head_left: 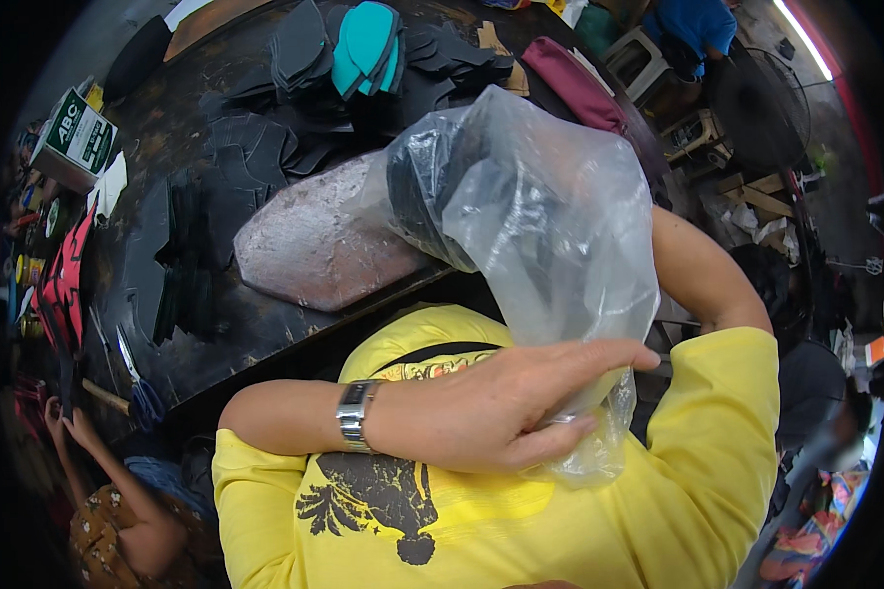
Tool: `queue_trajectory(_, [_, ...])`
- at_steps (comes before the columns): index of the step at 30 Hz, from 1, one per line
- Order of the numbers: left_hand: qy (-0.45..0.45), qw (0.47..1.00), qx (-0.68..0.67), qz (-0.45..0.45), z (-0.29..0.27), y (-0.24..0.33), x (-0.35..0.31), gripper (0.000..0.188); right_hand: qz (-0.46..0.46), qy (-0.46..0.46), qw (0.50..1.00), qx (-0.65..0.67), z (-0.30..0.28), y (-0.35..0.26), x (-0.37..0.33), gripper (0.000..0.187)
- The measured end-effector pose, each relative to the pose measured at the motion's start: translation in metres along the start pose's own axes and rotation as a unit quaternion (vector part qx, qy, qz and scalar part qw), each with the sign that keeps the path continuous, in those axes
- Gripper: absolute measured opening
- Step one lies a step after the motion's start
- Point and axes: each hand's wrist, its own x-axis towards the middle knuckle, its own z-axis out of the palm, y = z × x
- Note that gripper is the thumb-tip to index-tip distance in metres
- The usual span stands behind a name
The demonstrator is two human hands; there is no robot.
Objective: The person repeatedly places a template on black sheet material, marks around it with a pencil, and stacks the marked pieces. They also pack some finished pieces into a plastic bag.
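A clear plastic bag point(560, 226) hangs in front of me, with a bundle of black sheet pieces point(417, 182) showing through its far left end. My left hand point(501, 407), a metal watch on its wrist, lies across my front and grips the loose lower end of the bag, index finger stretched along it. From the right, my right forearm point(702, 265) reaches up behind or into the bag; only a dim skin tone shows through the plastic, and the fingers are hidden. Just left of the bag, a worn brownish slab point(324, 240) lies on the dark table point(231, 363).
Stacks of black cut pieces point(300, 44) and teal ones point(365, 49) cover the table's far side. Scissors point(138, 378), a green-white box point(74, 137) and a maroon pouch point(575, 83) lie around. A co-worker's hands point(74, 427) are at lower left; a fan point(761, 103) stands far right.
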Motion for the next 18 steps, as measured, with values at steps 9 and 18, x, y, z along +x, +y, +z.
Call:
queue_trajectory(9, [-0.032, 0.999, 0.034, -0.015, -0.031, 0.014, -0.007, 0.068, 0.0, -0.001, 1.0, 0.01, -0.001, 0.01, -0.005, 0.041])
queue_trajectory(18, [0.103, 0.991, 0.049, 0.071, -0.038, 0.022, 0.0, 0.063, 0.003, -0.011, 1.0, -0.002, -0.007, 0.014, -0.004, 0.042])
